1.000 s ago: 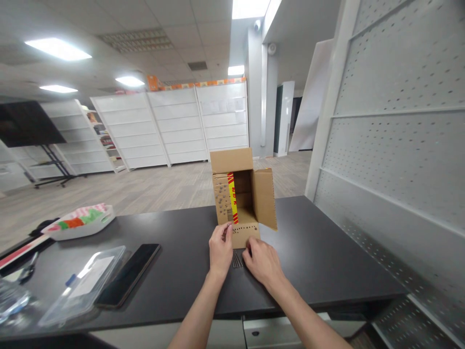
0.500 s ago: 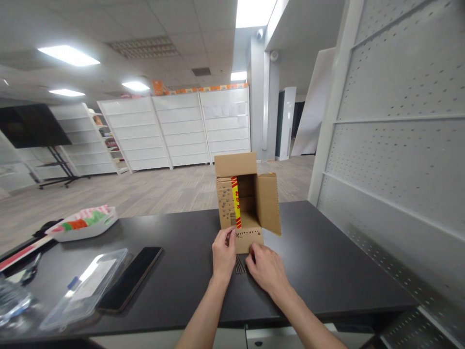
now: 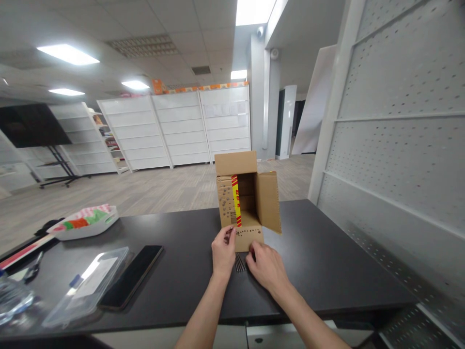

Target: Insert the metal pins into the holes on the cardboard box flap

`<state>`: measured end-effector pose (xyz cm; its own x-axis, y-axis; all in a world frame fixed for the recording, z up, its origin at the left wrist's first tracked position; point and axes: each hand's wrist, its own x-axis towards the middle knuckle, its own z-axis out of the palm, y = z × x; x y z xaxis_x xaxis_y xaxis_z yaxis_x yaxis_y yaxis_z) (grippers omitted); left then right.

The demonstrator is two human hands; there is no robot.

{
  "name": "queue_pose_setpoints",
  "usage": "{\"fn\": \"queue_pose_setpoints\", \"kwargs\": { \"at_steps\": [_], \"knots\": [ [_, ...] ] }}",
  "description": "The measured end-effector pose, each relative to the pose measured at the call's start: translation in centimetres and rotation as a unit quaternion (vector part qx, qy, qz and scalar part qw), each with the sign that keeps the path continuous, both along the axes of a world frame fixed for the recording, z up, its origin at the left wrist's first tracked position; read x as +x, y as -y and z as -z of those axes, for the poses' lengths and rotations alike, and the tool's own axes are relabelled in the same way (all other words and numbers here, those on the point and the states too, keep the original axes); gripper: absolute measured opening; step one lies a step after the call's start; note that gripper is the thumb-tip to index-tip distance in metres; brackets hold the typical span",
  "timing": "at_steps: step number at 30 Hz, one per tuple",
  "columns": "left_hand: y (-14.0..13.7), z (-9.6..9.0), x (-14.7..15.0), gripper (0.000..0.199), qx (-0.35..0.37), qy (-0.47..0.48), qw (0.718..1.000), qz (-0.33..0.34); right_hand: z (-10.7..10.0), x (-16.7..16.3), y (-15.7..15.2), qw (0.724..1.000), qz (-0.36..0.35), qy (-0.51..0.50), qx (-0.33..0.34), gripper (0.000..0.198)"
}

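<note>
An open cardboard box (image 3: 225,198) stands on its side on the dark table, its mouth facing me. Yellow and red tape runs down beside the opening. The lower flap lies toward me with a row of small dark holes. My left hand (image 3: 223,249) is pinched closed at the left edge of that flap; whatever sits between the fingertips is too small to name. At the flap's right corner my right hand (image 3: 267,264) rests with curled fingers, their tips hidden. Several thin metal rods, like nails or long screws (image 3: 240,263), lie side by side between my hands.
To the left lie a black phone (image 3: 132,276) and a clear plastic case (image 3: 89,283). Farther left are a plastic bottle (image 3: 12,298), dark-handled scissors (image 3: 33,269) and a white basket (image 3: 87,230) with colourful packaging. A white perforated panel (image 3: 395,145) rises at the right.
Both hands keep nearly the same pose at the flap. The whole view has shifted very slightly; the box and table items stay put.
</note>
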<state>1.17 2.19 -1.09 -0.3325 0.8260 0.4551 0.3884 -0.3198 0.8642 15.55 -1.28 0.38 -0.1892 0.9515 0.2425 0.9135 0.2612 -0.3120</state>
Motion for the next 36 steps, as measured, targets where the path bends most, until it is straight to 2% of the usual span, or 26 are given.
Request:
{"fn": "queue_pose_setpoints", "kwargs": {
  "at_steps": [12,22,36],
  "knots": [
    [0.07,0.11,0.0,0.028,0.008,-0.025,0.999,0.02,-0.06,-0.03,-0.03,1.0,-0.002,-0.003,0.009,0.01],
    [0.16,-0.37,0.08,0.017,0.01,-0.154,0.988,-0.002,-0.04,-0.07,0.01,1.0,-0.002,-0.001,-0.005,0.012],
    [0.54,-0.84,0.19,0.012,-0.004,-0.117,0.993,-0.005,0.07,-0.03,0.01,1.0,-0.003,-0.005,0.006,0.011]
  ]
}}
